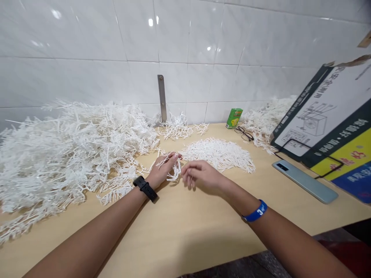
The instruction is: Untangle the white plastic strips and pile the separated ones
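Left hand: the bare left hand (162, 170), wearing a black strap watch (145, 188), is clamped by thumb and fingers on a white, branching, plastic-looking sprig (174, 175).
Right hand: the bare right hand (203, 175), with a blue printed wristband (255, 211), has its fingers curled just beside the sprig's drooping ends; whether its fingertips pinch a branch I cannot tell.
Sprig: it hangs from the left hand's grip, in the gap between the two hands, above the pale wood-toned tabletop (162, 235).
Tangled pile: a large, loose mound of white branching strands (72, 143) lies left of the left hand, its fringe running close to the wrist.
Short pieces: a low, flat heap of short white pieces (218, 152) lies just beyond the right hand, well apart from the mound.
Grip: a firm pinch near the sprig's stem, leaving the branch ends free, would probably serve best, since the thin arms look likely to bend and swing.
Right fingers: taking one branch at a time, close to its joint, should give cleaner control than gripping several tips.
Spacing: keeping the left wrist off the mound's fringe seems wise, as the watch strap could snag strands.
Height: working low over the tabletop should help keep loose bits from scattering.
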{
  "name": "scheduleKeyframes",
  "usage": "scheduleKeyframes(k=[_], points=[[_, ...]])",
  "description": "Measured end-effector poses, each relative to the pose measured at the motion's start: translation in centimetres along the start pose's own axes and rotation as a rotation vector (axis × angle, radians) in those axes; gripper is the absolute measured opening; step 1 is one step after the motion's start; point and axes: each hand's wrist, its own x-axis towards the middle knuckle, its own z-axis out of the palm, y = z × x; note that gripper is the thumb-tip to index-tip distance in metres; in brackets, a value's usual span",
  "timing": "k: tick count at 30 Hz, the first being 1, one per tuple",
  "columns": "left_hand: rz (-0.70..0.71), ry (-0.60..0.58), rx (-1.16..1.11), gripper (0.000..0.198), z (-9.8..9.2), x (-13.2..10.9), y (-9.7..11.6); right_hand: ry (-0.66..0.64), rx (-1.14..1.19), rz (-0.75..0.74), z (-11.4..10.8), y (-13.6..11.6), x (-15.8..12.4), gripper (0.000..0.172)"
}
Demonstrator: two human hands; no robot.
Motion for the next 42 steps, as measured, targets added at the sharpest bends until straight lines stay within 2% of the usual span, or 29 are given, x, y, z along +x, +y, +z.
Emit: scheduleKeyframes(k=[1, 2, 3, 5, 9, 11, 14, 17, 25, 30, 35, 39, 42], points=[[0.013, 0.004, 0.009, 0.045, 0.0, 0.0, 0.0, -0.122, 0.094, 0.089, 0.3, 0.0, 0.0, 0.017], [0.022, 0.006, 0.017, 0.045, 0.0, 0.0, 0.0, -0.191, 0.162, 0.158, 0.5, 0.1, 0.2, 0.016], [0.029, 0.014, 0.025, 0.044, 0.0, 0.0, 0.0, -0.197, 0.213, 0.203, 0.5, 0.3, 0.4, 0.014], [0.033, 0.056, 0.039, 0.042, 0.0, 0.1, -0.1, -0.073, 0.274, 0.228, 0.2, 0.7, 0.9, 0.011], [0.001, 0.141, 0.040, 0.039, 0.1, 0.0, 0.1, 0.228, 0.220, 0.145, -1.0, 1.5, 1.7, 0.007], [-0.007, 0.134, 0.049, 0.037, 0.1, -0.1, 0.3, 0.310, 0.126, 0.104, -1.3, 1.8, 1.9, 0.008], [0.006, 0.096, 0.052, 0.034, 0.0, -0.1, 0.5, 0.362, -0.092, 0.019, -1.5, 1.9, 1.7, 0.012], [0.022, 0.092, 0.014, 0.035, 0.0, -0.1, 0.2, 0.375, -0.254, -0.050, -1.4, 1.6, 1.3, 0.014], [-0.023, 0.066, -0.002, 0.046, 0.0, 0.1, -0.4, 0.362, -0.235, -0.122, -1.0, 0.6, 0.8, 0.020], [0.055, -0.003, 0.066, 0.040, 0.1, 0.1, -0.2, 0.350, -0.274, -0.200, -0.7, 0.8, 0.8, 0.019], [0.083, -0.059, 0.102, 0.033, 0.3, -0.1, 0.1, 0.343, -0.292, -0.181, -0.6, 1.2, 1.0, 0.023], [0.064, -0.104, 0.103, 0.032, 0.5, -0.3, 0.5, 0.339, -0.305, -0.191, -0.7, 1.5, 1.2, 0.017], [0.104, -0.155, 0.090, 0.034, 0.5, -0.3, 0.6, 0.330, -0.241, -0.188, -0.7, 1.7, 1.2, 0.015]])
